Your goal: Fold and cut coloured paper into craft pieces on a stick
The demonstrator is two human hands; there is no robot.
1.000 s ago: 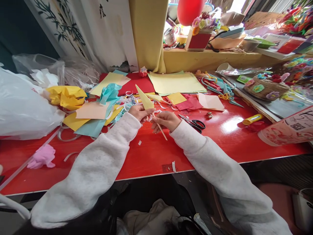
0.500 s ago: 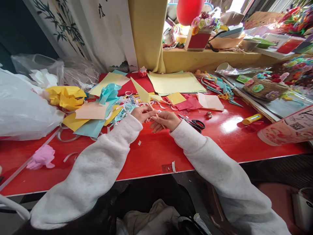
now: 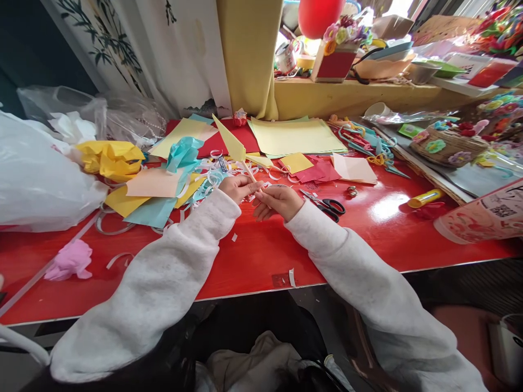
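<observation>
A folded pale-yellow paper piece [image 3: 231,140] sits at the top of a thin pale stick [image 3: 250,171], pointing up and to the left. My left hand [image 3: 237,189] pinches the stick between thumb and fingers. Close against it, my right hand [image 3: 280,200] has its fingertips closed on the stick's lower part, its other fingers curled below; the stick's lower end is hidden by the fingers. Another pale-yellow strip [image 3: 260,160] extends right near the stick's top; whether it is joined to the held paper I cannot tell. Black-handled scissors [image 3: 324,206] lie right of my right hand.
Paper scraps and colored sheets [image 3: 153,184] lie left of my hands, beside a white plastic bag [image 3: 44,177]. Large yellow sheets [image 3: 296,137] are behind. At right are small bells [image 3: 352,191], a glue stick [image 3: 425,198] and a pink cup [image 3: 482,215].
The folded yellow paper has tilted slightly further up and to the left. Less of the stick shows below my right hand. Both hands stay close together.
</observation>
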